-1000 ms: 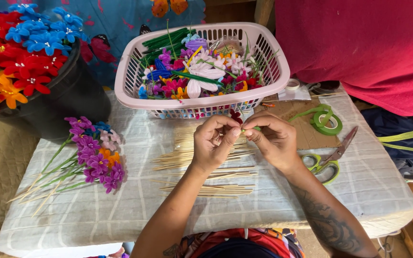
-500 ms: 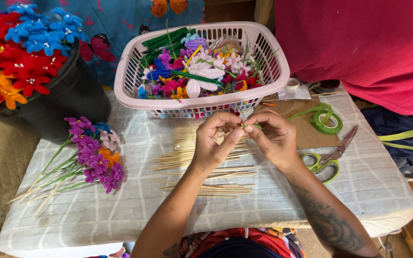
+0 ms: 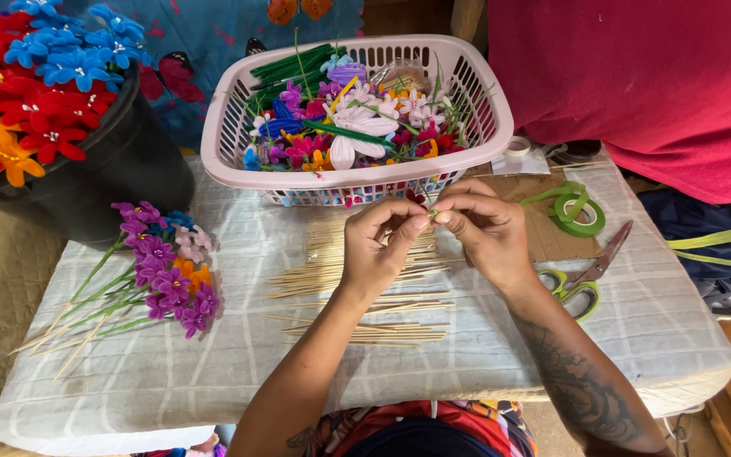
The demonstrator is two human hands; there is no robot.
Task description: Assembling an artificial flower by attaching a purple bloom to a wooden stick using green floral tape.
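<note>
Both hands, left hand and right hand, pinch 1 small green-wrapped piece between fingertips, just in front of pink basket; basket holds mixed craft flowers and green stems; black bucket holds red, blue, orange flowers; wooden sticks lie on the surface under the hands.

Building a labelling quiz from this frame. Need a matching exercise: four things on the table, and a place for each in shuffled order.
Things:
1. scissors
2. tape roll
3. purple flowers
4. wooden sticks

Places:
A. on the cloth, left of both hands, beside the black bucket
B. under the hands, spread in front of the basket
C. right of the right hand, green handles nearest the person
D. on the brown card, right of the basket

Pairs: 1-C, 2-D, 3-A, 4-B
</note>
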